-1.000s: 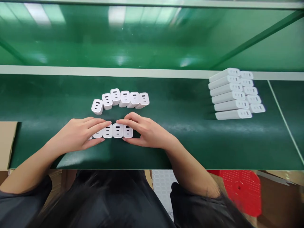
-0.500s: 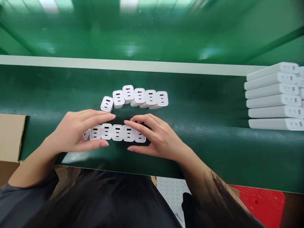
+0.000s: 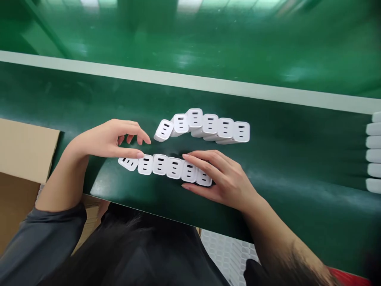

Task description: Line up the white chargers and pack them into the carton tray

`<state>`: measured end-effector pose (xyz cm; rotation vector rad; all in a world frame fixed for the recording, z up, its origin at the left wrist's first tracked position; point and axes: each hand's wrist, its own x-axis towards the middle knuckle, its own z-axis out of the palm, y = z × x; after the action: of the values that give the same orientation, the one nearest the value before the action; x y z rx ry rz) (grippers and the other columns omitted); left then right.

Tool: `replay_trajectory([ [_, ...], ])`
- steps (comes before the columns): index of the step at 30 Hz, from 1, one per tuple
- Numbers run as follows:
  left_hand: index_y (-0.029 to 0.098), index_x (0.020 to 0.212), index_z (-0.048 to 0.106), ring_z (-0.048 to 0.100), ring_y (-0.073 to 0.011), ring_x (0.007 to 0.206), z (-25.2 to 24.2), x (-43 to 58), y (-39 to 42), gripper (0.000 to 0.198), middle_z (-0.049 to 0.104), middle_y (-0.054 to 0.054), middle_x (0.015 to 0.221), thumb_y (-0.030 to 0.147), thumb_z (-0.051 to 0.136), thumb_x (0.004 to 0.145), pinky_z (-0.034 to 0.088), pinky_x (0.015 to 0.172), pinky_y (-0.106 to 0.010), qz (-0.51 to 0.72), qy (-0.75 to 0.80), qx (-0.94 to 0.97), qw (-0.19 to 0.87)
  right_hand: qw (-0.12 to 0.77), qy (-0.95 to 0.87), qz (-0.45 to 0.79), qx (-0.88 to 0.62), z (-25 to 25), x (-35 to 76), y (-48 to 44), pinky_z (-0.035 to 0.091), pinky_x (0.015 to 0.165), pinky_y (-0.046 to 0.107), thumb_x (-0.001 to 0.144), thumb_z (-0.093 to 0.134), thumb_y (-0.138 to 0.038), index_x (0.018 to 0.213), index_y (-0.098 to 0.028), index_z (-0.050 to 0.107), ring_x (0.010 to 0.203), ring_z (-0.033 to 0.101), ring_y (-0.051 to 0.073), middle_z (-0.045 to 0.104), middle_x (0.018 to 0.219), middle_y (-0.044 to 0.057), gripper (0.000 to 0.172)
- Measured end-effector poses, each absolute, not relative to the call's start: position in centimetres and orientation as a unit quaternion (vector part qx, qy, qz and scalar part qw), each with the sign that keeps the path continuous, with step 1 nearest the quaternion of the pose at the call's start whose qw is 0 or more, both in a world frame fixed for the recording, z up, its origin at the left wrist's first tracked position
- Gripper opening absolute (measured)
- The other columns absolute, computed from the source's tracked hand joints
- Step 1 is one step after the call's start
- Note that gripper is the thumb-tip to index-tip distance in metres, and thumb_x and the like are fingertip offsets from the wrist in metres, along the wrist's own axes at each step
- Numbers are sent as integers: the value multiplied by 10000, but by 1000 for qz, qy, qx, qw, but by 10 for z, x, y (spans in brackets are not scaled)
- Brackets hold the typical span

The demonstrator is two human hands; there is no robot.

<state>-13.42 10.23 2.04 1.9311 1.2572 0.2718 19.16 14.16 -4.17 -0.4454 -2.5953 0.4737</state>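
Observation:
Several white USB wall chargers stand with their ports facing up in two rows on the green table. The near row [image 3: 160, 164] is close to the table's front edge; its leftmost charger [image 3: 128, 163] sits turned at an angle. Around the right end of this row, my right hand [image 3: 218, 174] has its thumb on the near side and fingers on the far side, partly hiding the last charger. My left hand [image 3: 116, 139] hovers over the left end, fingers apart, thumb tip close to a charger's top edge. A curved far row [image 3: 210, 124] stands behind.
More white chargers [image 3: 373, 155] are stacked at the right edge of view. A cardboard flap [image 3: 26, 147] lies at the left. A pale strip [image 3: 178, 79] runs along the table's back. Below the front edge sits a tray of white pieces [image 3: 226, 248].
The view has shifted left, so the rows appear farther right. My left hand has lifted from around the near row's left end, uncovering the angled charger. My right hand stays at the right end.

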Motion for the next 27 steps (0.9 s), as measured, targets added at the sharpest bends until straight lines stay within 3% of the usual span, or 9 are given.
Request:
replay_trajectory([
  [9,267,1147,678,590,-84,694,25,-147,106,353,695,-12,1122,497,645,882,439,591,-203,-12,482,691,539,228,-948,164,-148,-43,192,143,572,772,362,881,731,-373,1440,-203,454,911,668,240,674,1125,130,647],
  [17,261,1105,665,647,-95,796,20,-150,105,283,716,3,1054,380,717,853,469,676,-195,64,466,675,568,229,-949,162,-146,-43,190,142,568,768,355,881,733,-362,1438,-207,454,915,669,239,673,1124,124,642],
  [27,253,1189,648,685,-144,1021,7,-134,103,342,692,-30,1181,254,716,854,558,857,-251,170,428,658,596,225,-947,172,-152,-46,189,139,553,762,335,885,729,-295,1418,-154,487,919,673,236,675,1123,138,602],
])
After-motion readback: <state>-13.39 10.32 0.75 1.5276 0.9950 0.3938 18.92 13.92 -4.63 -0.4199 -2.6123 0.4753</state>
